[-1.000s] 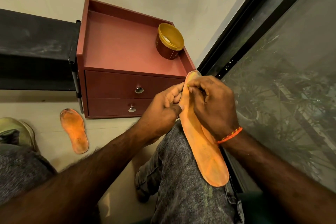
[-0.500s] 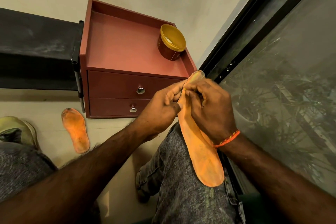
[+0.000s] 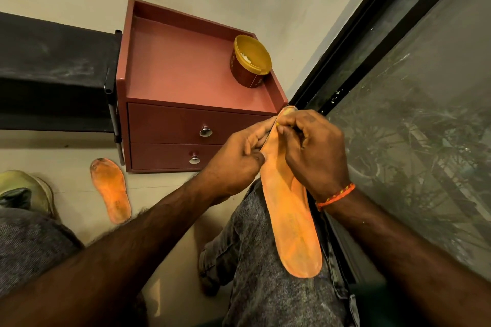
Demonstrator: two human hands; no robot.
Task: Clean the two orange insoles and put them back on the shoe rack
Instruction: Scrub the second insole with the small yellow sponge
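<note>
The left hand (image 3: pixel 236 159) grips the insole (image 3: pixel 289 210) by its left edge. The right hand (image 3: pixel 313 151) pinches its toe end. The second insole (image 3: pixel 111 191) lies on the floor, well left of the grip.

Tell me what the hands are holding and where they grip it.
Both hold one orange insole near its far end: the left hand grips the left edge, the right hand pinches near the tip. Its near end lies on the knee.

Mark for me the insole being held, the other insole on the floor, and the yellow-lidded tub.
held insole (image 3: pixel 295 225), head view, on its bare middle below the hands.
floor insole (image 3: pixel 111 191), head view, on its middle.
yellow-lidded tub (image 3: pixel 252 54), head view, on the lid's centre.
</note>
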